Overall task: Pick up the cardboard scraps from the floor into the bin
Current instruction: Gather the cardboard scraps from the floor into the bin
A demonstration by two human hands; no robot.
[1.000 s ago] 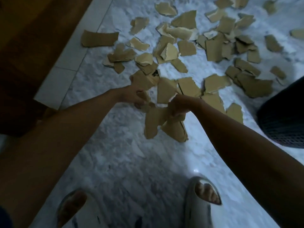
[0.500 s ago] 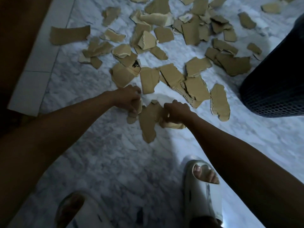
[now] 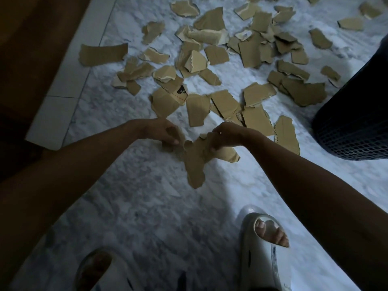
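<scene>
Both hands' grip on the gathered scraps [image 3: 196, 162] is unchanged, bin [image 3: 354, 114] still right.

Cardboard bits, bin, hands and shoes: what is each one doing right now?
Left hand: fingers curled round a small brown cardboard scrap.
Right hand: grips long torn brown cardboard pieces, which hang below it.
Scattered brown cardboard scraps: lying on the white marble floor, some overlapping.
Dark mesh bin: upright at right; inside hidden.
Pale slip-on sandals: worn on both feet.
</scene>
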